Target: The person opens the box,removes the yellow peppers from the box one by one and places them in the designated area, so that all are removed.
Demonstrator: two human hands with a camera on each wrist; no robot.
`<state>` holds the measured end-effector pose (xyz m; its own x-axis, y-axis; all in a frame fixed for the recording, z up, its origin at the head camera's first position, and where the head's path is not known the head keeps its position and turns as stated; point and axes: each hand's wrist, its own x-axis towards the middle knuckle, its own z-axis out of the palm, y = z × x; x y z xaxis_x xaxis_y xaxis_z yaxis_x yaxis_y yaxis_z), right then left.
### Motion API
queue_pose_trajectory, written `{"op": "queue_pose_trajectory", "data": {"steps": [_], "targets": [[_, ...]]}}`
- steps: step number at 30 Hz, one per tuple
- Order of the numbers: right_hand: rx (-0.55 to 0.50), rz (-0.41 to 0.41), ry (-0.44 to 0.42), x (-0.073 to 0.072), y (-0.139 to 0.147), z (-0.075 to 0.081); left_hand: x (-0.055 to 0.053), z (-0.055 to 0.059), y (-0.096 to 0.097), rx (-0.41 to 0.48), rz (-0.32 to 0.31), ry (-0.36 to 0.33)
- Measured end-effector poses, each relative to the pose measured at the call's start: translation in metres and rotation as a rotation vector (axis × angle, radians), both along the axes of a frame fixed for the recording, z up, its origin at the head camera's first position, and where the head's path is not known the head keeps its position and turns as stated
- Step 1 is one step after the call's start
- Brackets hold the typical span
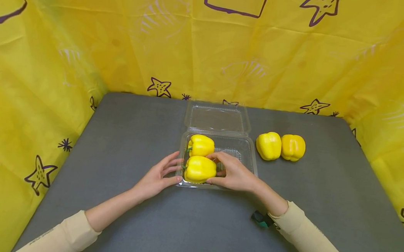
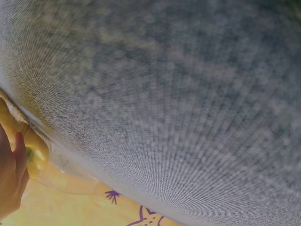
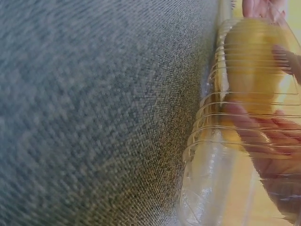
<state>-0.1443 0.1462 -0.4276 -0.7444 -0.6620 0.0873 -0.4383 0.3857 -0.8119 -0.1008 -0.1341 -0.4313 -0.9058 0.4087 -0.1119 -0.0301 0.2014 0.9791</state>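
In the head view, two yellow bell peppers lie in the left part of a clear plastic clamshell box (image 1: 254, 154), the far pepper (image 1: 202, 144) behind the near pepper (image 1: 199, 169). My right hand (image 1: 235, 172) reaches into the box and grips the right end of the near pepper between thumb and fingers. Through the clear wall, the right wrist view shows the right hand's fingers (image 3: 273, 141) beside that pepper (image 3: 251, 56). At the box's left edge my left hand (image 1: 157, 179) has its fingers extended, touching the wall. The left wrist view shows mostly tabletop.
The open lid (image 1: 219, 118) lies flat behind the box. Two more yellow peppers, one left (image 1: 269, 146) and one right (image 1: 293, 147), sit side by side to the box's right. Behind the grey table (image 1: 135, 129) hangs a yellow patterned cloth (image 1: 207, 45), which also flanks both sides.
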Motion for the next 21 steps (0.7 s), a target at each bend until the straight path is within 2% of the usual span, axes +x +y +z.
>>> {"op": "queue_pose_trajectory", "data": {"steps": [13, 16, 21], "targets": [[-0.039, 0.002, -0.001, -0.0003, 0.0022, 0.0015, -0.0007, 0.0016, 0.0002, -0.013, 0.003, 0.007], [-0.040, -0.005, -0.009, 0.0023, -0.0002, 0.0075, -0.0005, 0.0022, 0.0007, -0.012, 0.003, 0.005], [-0.033, -0.008, 0.037, 0.0026, 0.0008, 0.0073, -0.0004, 0.0018, 0.0009, -0.012, 0.003, -0.003]]}}
